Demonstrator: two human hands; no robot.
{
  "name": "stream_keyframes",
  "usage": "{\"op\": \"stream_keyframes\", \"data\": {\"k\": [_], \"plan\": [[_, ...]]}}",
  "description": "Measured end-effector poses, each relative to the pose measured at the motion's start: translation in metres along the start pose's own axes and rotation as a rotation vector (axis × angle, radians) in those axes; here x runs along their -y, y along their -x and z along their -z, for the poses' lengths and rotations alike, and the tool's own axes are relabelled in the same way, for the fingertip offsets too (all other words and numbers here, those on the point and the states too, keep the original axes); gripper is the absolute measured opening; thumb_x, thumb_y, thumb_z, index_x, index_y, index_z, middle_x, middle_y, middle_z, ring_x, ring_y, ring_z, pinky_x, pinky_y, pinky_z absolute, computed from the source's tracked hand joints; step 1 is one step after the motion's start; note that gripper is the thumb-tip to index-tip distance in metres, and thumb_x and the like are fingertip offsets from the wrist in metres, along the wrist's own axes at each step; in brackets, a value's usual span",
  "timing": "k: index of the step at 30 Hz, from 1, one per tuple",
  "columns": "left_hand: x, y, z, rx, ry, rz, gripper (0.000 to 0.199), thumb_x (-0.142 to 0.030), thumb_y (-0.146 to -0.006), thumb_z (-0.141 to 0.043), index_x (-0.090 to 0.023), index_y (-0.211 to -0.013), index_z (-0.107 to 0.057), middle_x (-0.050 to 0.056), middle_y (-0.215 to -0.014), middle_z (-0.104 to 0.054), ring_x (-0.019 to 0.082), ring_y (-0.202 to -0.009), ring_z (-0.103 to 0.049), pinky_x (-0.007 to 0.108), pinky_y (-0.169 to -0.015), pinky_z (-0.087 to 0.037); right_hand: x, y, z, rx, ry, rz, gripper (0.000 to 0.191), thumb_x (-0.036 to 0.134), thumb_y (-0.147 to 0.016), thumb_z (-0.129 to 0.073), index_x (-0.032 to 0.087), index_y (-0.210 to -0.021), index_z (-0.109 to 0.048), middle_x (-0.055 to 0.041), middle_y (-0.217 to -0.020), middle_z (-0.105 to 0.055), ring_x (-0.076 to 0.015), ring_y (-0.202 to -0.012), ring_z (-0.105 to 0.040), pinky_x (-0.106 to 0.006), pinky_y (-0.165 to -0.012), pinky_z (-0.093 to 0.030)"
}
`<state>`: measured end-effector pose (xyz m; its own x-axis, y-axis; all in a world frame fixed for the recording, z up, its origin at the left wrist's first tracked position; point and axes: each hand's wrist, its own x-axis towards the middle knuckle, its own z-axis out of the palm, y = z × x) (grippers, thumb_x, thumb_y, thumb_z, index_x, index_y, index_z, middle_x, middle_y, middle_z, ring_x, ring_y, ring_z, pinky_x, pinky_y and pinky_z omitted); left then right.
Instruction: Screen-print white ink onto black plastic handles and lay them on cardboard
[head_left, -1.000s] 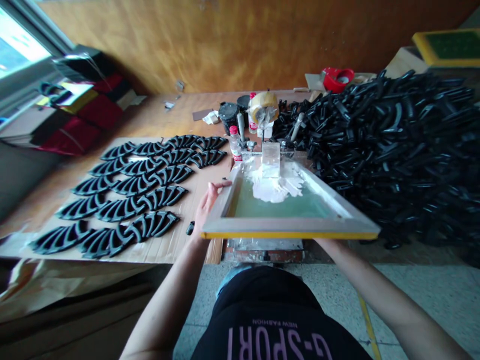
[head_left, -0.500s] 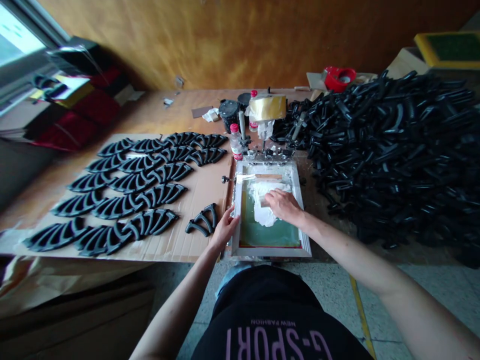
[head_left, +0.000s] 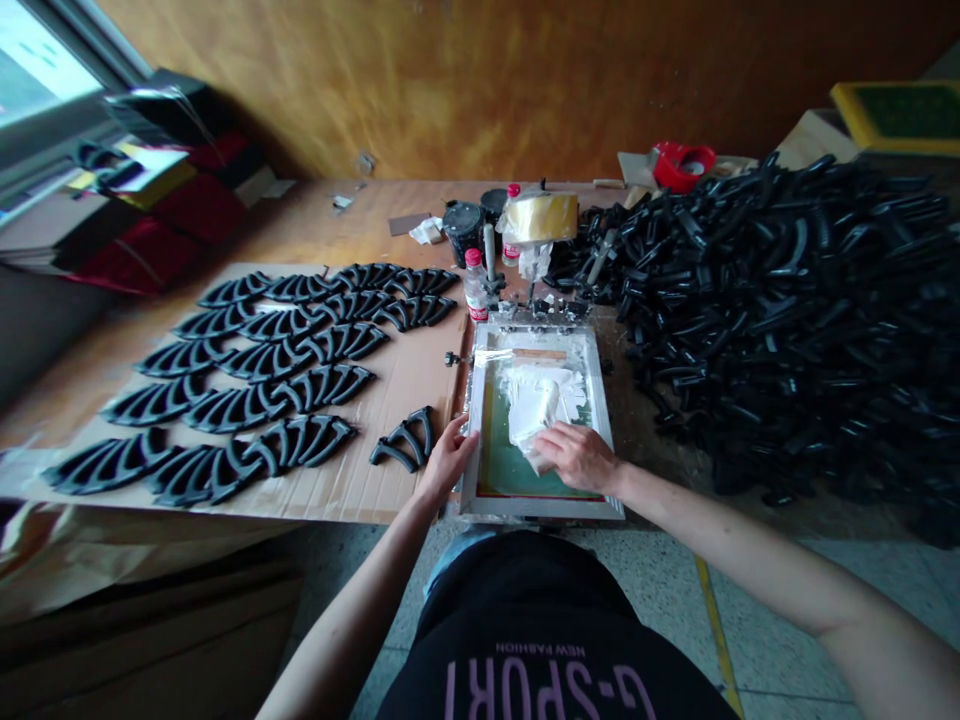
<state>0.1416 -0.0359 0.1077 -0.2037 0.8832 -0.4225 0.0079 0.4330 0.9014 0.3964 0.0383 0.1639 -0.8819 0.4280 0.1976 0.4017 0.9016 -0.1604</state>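
A screen-printing frame (head_left: 471,440) with a silver border and green mesh lies in front of me. White ink (head_left: 527,390) is spread over the upper middle of the mesh. My right hand (head_left: 576,455) is closed round a small squeegee (head_left: 538,455), pale and smeared with ink, low on the mesh; the fingers hide much of it. At the left border of the frame, my left hand (head_left: 451,455) grips the edge, thumb near the top face. Just left of that hand, a few curved black plastic parts (head_left: 405,440) lie on cardboard.
Rows of curved black parts (head_left: 277,390) cover the cardboard (head_left: 409,370) at left. A large heap of black parts (head_left: 780,320) fills the right side. Behind the frame stand a red-capped bottle (head_left: 475,290), a black tub (head_left: 463,232), a roll of tape (head_left: 541,217) and a red tape dispenser (head_left: 681,167).
My right hand has drawn the squeegee down the mesh towards me, and the ink patch has changed shape. My left hand stays at the frame's left edge.
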Motion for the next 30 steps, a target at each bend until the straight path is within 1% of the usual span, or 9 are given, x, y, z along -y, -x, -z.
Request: {"op": "stream_keyframes", "data": {"k": [3,8,12,16,19,22,24,27,30], "plan": [[-0.014,0.006,0.0,0.012,0.031,0.008,0.074,-0.053,-0.077,-0.066,-0.02,-0.14,-0.046,0.004,-0.084,-0.07,0.016,-0.067,-0.063,0.022,-0.055,-0.047,-0.008,-0.018,0.014,-0.016,-0.107,-0.141,0.013,0.021,-0.086,-0.064,0.021,-0.097,-0.068,-0.0025,-0.089,-0.068,-0.0182,-0.084,-0.061,-0.028,-0.072,-0.046],[-0.061,0.03,0.008,-0.014,0.068,-0.044,0.073,-0.054,-0.078,-0.066,-0.026,-0.142,-0.046,-0.001,-0.075,-0.066,0.011,-0.054,-0.054,0.02,-0.046,-0.039,-0.063,-0.068,0.057,-0.222,-0.141,-0.463,0.06,0.033,-0.081,-0.072,0.029,-0.138,-0.051,-0.0045,-0.115,-0.066,-0.0212,-0.095,-0.063,-0.035,-0.084,-0.05],[-0.113,0.04,0.008,-0.031,0.22,-0.163,0.054,-0.063,-0.086,-0.051,-0.02,-0.114,-0.066,0.001,-0.073,-0.064,0.011,-0.052,-0.053,0.021,-0.045,-0.041,-0.124,-0.046,0.083,-0.435,-0.092,-0.757,0.049,0.034,-0.089,-0.061,0.017,-0.134,-0.056,-0.0086,-0.107,-0.069,-0.0172,-0.085,-0.064,-0.032,-0.085,-0.05],[-0.17,0.025,-0.004,-0.075,0.404,-0.446,0.05,-0.061,-0.09,-0.044,-0.018,-0.104,-0.065,0.006,-0.09,-0.069,0.014,-0.074,-0.065,0.024,-0.06,-0.053,-0.136,-0.003,0.062,-0.374,-0.117,-0.928,0.035,0.031,-0.092,-0.049,0.003,-0.098,-0.07,-0.0053,-0.083,-0.072,-0.0104,-0.071,-0.061,-0.021,-0.076,-0.051],[-0.194,0.012,-0.014,-0.057,0.469,-0.495,0.047,-0.058,-0.091,-0.043,-0.018,-0.108,-0.061,0.007,-0.092,-0.069,0.015,-0.082,-0.067,0.023,-0.064,-0.054,-0.101,0.008,0.017,-0.181,-0.175,-0.766,0.026,0.038,-0.081,-0.068,0.013,-0.073,-0.07,-0.0017,-0.075,-0.07,-0.0122,-0.069,-0.062,-0.022,-0.07,-0.051],[-0.179,0.016,-0.029,-0.098,0.556,-0.42,0.042,-0.056,-0.091,-0.047,-0.02,-0.11,-0.058,0.006,-0.095,-0.07,0.014,-0.082,-0.066,0.022,-0.063,-0.053,-0.061,0.003,-0.021,0.01,-0.097,-0.59,0.022,0.035,-0.076,-0.076,0.015,-0.073,-0.066,-0.0079,-0.086,-0.068,-0.0203,-0.086,-0.063,-0.03,-0.079,-0.05],[-0.148,0.029,-0.043,-0.012,0.542,-0.197,0.042,-0.055,-0.086,-0.056,-0.018,-0.106,-0.06,0.009,-0.096,-0.071,0.015,-0.077,-0.067,0.023,-0.06,-0.052,-0.037,-0.002,-0.032,0.064,-0.034,-0.611,0.016,0.029,-0.084,-0.069,0.015,-0.078,-0.064,-0.0105,-0.088,-0.067,-0.0222,-0.088,-0.062,-0.032,-0.081,-0.048],[-0.091,0.053,-0.067,0.268,0.474,0.235,0.046,-0.054,-0.08,-0.065,-0.016,-0.105,-0.063,0.014,-0.104,-0.071,0.021,-0.085,-0.069,0.028,-0.062,-0.055,0.002,-0.011,-0.03,0.045,-0.028,-0.659,0.013,0.027,-0.092,-0.058,0.015,-0.088,-0.062,-0.0117,-0.089,-0.066,-0.0229,-0.088,-0.061,-0.033,-0.08,-0.047],[-0.051,0.066,-0.078,0.269,0.62,0.37,0.039,-0.053,-0.083,-0.062,-0.018,-0.098,-0.063,0.01,-0.101,-0.071,0.02,-0.09,-0.069,0.03,-0.069,-0.056,0.035,-0.019,-0.022,0.003,-0.121,-0.411,0.013,0.025,-0.094,-0.053,0.017,-0.089,-0.062,-0.0108,-0.094,-0.065,-0.0232,-0.097,-0.059,-0.034,-0.087,-0.046]]}}
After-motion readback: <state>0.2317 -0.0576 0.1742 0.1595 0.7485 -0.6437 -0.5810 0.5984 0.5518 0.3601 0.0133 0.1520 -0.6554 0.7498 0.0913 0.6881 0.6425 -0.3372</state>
